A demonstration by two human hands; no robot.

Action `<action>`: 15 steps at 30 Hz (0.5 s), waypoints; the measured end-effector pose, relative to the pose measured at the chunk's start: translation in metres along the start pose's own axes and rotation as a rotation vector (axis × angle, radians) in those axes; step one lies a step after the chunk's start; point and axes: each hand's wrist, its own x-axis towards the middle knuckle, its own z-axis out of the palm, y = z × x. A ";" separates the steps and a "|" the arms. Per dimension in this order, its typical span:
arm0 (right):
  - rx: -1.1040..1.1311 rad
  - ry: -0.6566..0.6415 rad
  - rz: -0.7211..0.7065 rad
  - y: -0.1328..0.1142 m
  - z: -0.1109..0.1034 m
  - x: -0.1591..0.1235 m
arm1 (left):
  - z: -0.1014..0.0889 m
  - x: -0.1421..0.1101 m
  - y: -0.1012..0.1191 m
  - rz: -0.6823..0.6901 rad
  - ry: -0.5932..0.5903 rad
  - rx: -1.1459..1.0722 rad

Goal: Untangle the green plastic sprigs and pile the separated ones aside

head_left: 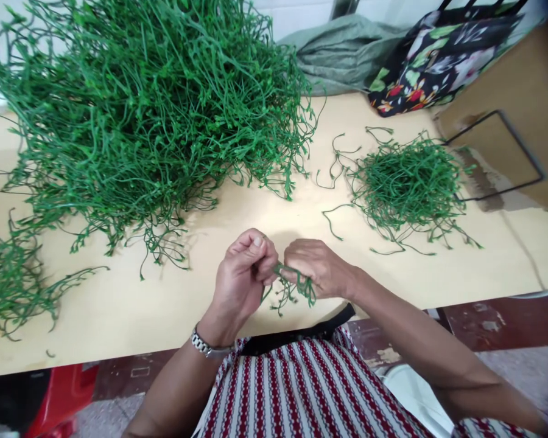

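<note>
My left hand (pixel 243 275) and my right hand (pixel 318 266) are close together above the near edge of a pale wooden table (pixel 164 304). Both are closed in a pinch on a small bunch of thin green plastic stems (pixel 292 286) that hangs between them. A metal watch sits on my left wrist. A very large heap of the same green stems (pixel 137 103) fills the table's far left. A smaller pile of stems (pixel 406 182) lies to the right of my hands.
More loose stems (pixel 9 280) lie at the left edge. A grey-green bag (pixel 342 52) and a flowered dark bag (pixel 442 55) rest at the back. A brown board with a black wire frame (pixel 506 140) stands at the right. A red object (pixel 59 395) sits under the table.
</note>
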 end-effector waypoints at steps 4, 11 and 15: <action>-0.035 -0.018 -0.089 -0.012 0.001 -0.001 | -0.001 -0.005 0.003 -0.042 0.024 0.028; -0.095 -0.024 -0.143 -0.016 0.006 -0.002 | -0.001 -0.002 0.000 -0.081 0.055 -0.006; -0.096 -0.020 -0.136 -0.016 0.008 -0.005 | -0.003 0.003 -0.004 -0.105 0.042 -0.038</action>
